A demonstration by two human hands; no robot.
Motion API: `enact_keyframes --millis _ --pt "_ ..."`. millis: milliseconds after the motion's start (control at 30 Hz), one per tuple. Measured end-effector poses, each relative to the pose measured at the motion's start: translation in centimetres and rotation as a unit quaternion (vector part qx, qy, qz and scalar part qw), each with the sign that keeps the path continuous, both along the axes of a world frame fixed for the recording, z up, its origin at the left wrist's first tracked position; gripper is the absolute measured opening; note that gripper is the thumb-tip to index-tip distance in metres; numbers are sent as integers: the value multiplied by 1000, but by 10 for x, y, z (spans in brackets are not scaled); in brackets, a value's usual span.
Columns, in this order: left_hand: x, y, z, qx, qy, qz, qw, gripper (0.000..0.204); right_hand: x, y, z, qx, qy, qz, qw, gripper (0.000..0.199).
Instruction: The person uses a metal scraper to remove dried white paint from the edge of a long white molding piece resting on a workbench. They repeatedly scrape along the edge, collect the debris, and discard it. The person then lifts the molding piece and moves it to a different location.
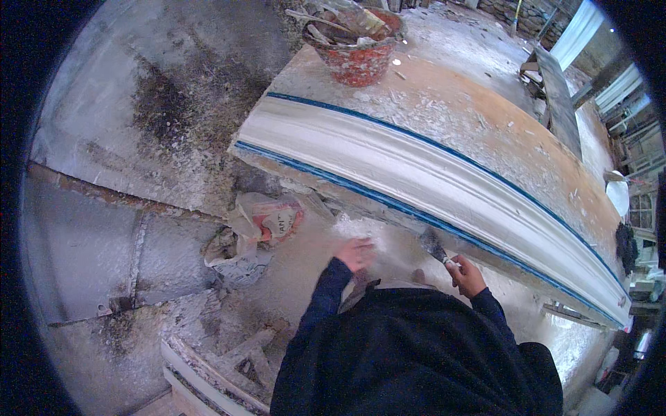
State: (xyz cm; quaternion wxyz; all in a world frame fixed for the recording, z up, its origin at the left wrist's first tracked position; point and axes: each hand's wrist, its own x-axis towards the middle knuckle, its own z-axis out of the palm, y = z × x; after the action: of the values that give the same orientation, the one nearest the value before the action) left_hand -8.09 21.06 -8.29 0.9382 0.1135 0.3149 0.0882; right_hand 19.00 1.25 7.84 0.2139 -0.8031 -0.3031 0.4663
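A long white plaster moulding (388, 149) with a ribbed profile and blue strips along both edges lies on the work table (454, 104). My right hand (470, 277) is closed round the handle of a scraper (433, 246), whose dark, flat blade points up and left, close to the moulding's near edge. Whether the blade touches the table edge, I cannot tell. My left hand (356, 254) is in front of the table, left of the scraper, with its fingers stretched out and nothing in them.
A red bucket (354, 64) holding tools stands at the table's far left. White flakes litter the tabletop. Left of me are a crumpled bag (270, 218), a plaster-smeared container (236, 260) and pale moulding pieces (208, 378). A dark bench (555, 104) stands at the back right.
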Motion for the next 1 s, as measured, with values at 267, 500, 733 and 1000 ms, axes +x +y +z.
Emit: enact_keyframes --millis 267,500,733,1000 --pt "119 -35 40 165 98 -242 951 48 0 -12 -14 38 65 -66 995 33" --pt "137 -77 46 117 67 -243 961 41 15 -14 -11 2 -17 5 1000 39" --pt "138 -83 50 46 57 -144 987 34 24 -1 -34 56 -136 100 984 36" --pt "135 -83 26 -27 -6 -37 999 28 24 2 -55 78 -121 95 985 37"
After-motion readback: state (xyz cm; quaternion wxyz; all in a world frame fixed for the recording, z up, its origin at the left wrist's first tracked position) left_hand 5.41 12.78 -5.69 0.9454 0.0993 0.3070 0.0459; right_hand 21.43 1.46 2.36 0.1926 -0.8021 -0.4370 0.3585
